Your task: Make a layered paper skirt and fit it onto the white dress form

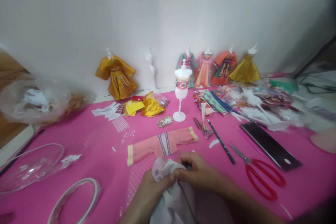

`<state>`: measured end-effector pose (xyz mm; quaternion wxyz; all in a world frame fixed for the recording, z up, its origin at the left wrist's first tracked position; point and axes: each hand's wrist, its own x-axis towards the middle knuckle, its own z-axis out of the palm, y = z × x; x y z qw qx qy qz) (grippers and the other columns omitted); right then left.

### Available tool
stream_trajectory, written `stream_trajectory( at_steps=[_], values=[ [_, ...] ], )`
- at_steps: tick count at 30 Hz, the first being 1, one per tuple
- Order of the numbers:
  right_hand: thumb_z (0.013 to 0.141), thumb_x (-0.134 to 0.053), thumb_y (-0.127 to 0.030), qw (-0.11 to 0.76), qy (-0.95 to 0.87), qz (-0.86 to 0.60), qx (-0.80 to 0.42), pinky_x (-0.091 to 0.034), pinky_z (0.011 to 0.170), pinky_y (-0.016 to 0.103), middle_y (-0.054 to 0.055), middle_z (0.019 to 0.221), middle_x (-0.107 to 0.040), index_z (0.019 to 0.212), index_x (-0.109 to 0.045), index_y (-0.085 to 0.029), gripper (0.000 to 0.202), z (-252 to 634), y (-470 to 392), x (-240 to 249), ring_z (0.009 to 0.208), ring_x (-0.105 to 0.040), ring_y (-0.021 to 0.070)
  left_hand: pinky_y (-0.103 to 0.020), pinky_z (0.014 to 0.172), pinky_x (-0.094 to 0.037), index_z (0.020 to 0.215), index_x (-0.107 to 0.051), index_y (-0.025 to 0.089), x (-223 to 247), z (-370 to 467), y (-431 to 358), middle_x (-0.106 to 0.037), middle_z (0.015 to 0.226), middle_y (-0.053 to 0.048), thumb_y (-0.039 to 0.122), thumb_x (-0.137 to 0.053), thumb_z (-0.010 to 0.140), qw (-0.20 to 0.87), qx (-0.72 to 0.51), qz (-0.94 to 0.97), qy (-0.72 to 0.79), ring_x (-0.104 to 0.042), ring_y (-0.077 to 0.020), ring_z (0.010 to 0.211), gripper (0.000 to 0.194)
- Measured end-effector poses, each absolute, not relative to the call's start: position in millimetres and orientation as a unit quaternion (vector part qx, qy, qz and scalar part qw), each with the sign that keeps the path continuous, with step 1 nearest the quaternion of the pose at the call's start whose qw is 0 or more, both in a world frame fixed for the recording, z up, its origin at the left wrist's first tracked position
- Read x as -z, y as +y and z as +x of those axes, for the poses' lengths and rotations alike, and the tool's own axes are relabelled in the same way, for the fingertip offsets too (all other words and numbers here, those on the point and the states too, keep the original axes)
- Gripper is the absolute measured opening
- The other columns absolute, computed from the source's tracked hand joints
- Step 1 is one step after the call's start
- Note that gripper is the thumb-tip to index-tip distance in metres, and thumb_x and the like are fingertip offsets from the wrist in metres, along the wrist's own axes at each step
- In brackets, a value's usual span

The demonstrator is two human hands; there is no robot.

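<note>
Pale grey-lilac fabric piece [170, 185] bunched at near edge of pink worktop [301, 182], just in front of pink doll jacket [161, 144] lying flat with sleeves spread. Left hand [151, 189] closed on fabric from left, fingers pinching a gathered fold near top edge. Right hand [199, 172] closed on same fold from right, fingertips meeting left hand's; both hands grasping, neither released. Rest of fabric trails down toward body, out of view at bottom edge.

Handling judgement: thin, soft, very light; no stiffness, collapses and creases where pinched. Likely to slide between fingers if grip slackens; small size calls for fingertip pinch at an edge or seam rather than a whole-hand hold. Not fragile in itself, though a hard tug could probably distort it.

Surroundings: red-handled scissors [258, 173] right of hands, blades shut, apart from fabric. Dark striped pencil [222, 141] between jacket and scissors. Dark phone [270, 145] further right. White mannequin stand [181, 89] upright behind jacket, small patterned oval piece [165, 121] just beside its base. Tape roll [75, 199] and clear plastic dome [28, 166] at left. Dressed mannequins along wall: yellow-gold outfit [117, 77] left, four more [217, 64] right. Loose fabric scraps [212, 101] heaped beyond pencil.
</note>
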<state>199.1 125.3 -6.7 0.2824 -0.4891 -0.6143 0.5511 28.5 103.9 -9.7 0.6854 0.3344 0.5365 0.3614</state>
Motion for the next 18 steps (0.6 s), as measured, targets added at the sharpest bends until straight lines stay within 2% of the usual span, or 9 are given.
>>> stream_trajectory(
  at_steps=[5, 9, 12, 18],
  values=[
    [0.072, -0.070, -0.026, 0.285, -0.619, -0.476, -0.556, -0.031, 0.055, 0.023, -0.005, 0.062, -0.046, 0.069, -0.058, -0.017, 0.015, 200, 125, 6, 0.061, -0.041, 0.0109, -0.024, 0.060, -0.046, 0.075, -0.078, 0.014, 0, 30, 104, -0.073, 0.062, -0.003, 0.036, -0.091, 0.054, 0.686, -0.366, 0.325, 0.540, -0.063, -0.0181, 0.062, 0.033],
    [0.074, -0.070, -0.030, 0.275, -0.613, -0.463, -0.578, -0.031, 0.055, 0.022, -0.006, 0.063, -0.044, 0.070, -0.058, -0.016, 0.019, 201, 126, 6, 0.061, -0.040, 0.0106, -0.026, 0.060, -0.047, 0.073, -0.077, 0.014, -2, 30, 106, -0.071, 0.059, -0.002, 0.041, -0.092, 0.047, 0.691, -0.368, 0.322, 0.532, -0.062, -0.0185, 0.061, 0.040],
    [0.075, -0.068, -0.032, 0.275, -0.597, -0.456, -0.600, -0.030, 0.055, 0.022, -0.005, 0.063, -0.045, 0.071, -0.060, -0.015, 0.019, 200, 126, 6, 0.061, -0.040, 0.0108, -0.026, 0.062, -0.047, 0.071, -0.076, 0.013, -1, 28, 108, -0.071, 0.060, -0.002, 0.044, -0.090, 0.049, 0.689, -0.355, 0.345, 0.530, -0.062, -0.0187, 0.061, 0.040],
    [0.072, -0.071, -0.030, 0.280, -0.618, -0.456, -0.576, -0.030, 0.055, 0.022, -0.004, 0.064, -0.048, 0.069, -0.061, -0.015, 0.018, 199, 126, 4, 0.062, -0.042, 0.0116, -0.026, 0.064, -0.048, 0.072, -0.077, 0.014, -6, 29, 107, -0.072, 0.062, -0.002, 0.039, -0.089, 0.053, 0.696, -0.358, 0.355, 0.511, -0.063, -0.0192, 0.062, 0.033]
  ],
)
